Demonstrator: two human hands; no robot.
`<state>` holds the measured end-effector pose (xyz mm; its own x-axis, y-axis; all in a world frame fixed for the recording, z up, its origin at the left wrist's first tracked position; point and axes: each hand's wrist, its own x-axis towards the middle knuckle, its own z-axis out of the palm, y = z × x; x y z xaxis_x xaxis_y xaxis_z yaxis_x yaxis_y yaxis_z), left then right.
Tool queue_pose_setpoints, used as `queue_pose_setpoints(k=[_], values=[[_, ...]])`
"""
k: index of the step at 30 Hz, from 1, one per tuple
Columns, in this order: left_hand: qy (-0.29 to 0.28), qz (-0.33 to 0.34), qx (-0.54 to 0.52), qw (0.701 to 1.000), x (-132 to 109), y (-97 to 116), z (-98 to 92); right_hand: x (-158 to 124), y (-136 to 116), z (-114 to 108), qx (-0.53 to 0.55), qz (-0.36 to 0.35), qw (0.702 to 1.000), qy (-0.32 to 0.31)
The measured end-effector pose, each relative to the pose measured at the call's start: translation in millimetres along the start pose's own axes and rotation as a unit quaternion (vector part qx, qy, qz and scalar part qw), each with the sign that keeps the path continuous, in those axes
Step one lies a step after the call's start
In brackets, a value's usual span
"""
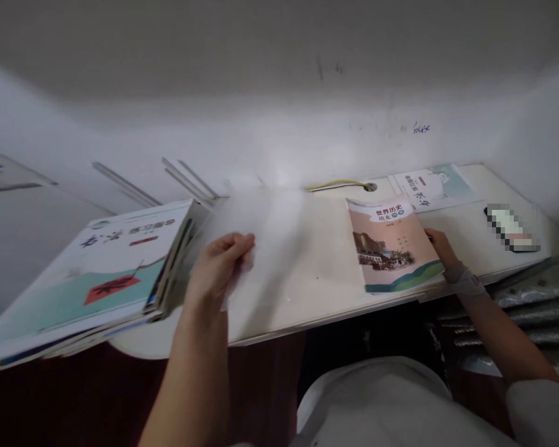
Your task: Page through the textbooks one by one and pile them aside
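Observation:
My left hand point(223, 261) is closed in a pinch on a see-through plastic sheet point(272, 230), blurred and raised over the white desk. Its outline is hard to make out. At the right, my right hand point(441, 249) grips the right edge of a pink booklet point(386, 245) with a picture and Chinese characters on its cover. The fingers there are partly hidden by the booklet. To the left of my left hand lies a stack of books point(116, 267), topped by a white and green cover with a red patch.
Behind the booklet a white and teal booklet point(428, 189) lies near the wall. A phone point(512, 228), partly pixelated, rests at the right end of the desk point(302, 304). Yellow and black wires point(340, 183) run into a hole at the back.

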<state>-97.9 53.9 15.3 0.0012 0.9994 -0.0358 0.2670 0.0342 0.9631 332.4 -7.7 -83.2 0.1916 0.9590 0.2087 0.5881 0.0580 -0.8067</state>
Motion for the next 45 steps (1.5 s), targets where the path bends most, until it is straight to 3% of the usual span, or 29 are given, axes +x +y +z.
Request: queue_pose_setpoints(k=[3,6,8,9,12,14,16,18,28,33,36,38,41,45], values=[[-0.010,-0.062,0.120,0.991,-7,-42,-27.7,1,-1,-2,0.004,-0.003,0.999,-0.040],[0.094,-0.022,0.370,0.924,-12,-61,-25.3,3,-2,-5,0.002,0.017,0.998,-0.068],[0.151,0.082,0.449,0.877,-15,-63,-4.3,4,-2,-7,0.012,0.051,0.995,-0.087],[0.134,0.140,0.450,0.872,-16,-61,11.5,6,-2,-7,0.004,0.067,0.993,-0.095],[-0.065,0.256,0.405,0.875,-17,-56,69.3,10,-2,-2,-0.082,0.080,0.990,-0.084],[-0.154,0.254,0.413,0.861,-16,-53,105.1,14,-2,5,-0.143,0.075,0.985,-0.054],[-0.168,0.226,0.460,0.842,-16,-54,130.8,18,-1,12,-0.174,0.073,0.982,-0.026],[-0.147,0.204,0.507,0.824,-17,-57,145.1,22,-1,16,-0.190,0.069,0.979,-0.006],[-0.096,0.198,0.563,0.796,-26,-73,151.3,30,-1,16,-0.230,0.068,0.971,-0.001],[-0.092,0.190,0.572,0.792,-26,-71,150.9,20,-2,14,-0.290,0.064,0.955,0.008],[-0.080,0.218,0.561,0.794,-30,-68,152.8,8,0,11,-0.314,0.038,0.948,0.019],[-0.110,0.271,0.540,0.789,-36,-64,156.9,0,0,10,-0.331,0.018,0.943,0.010],[-0.201,0.336,0.505,0.769,-47,-57,167.0,-8,-3,10,-0.351,0.004,0.936,-0.010],[-0.262,0.333,0.503,0.754,-57,-49,178.7,-10,-6,11,-0.354,0.005,0.935,-0.027]])
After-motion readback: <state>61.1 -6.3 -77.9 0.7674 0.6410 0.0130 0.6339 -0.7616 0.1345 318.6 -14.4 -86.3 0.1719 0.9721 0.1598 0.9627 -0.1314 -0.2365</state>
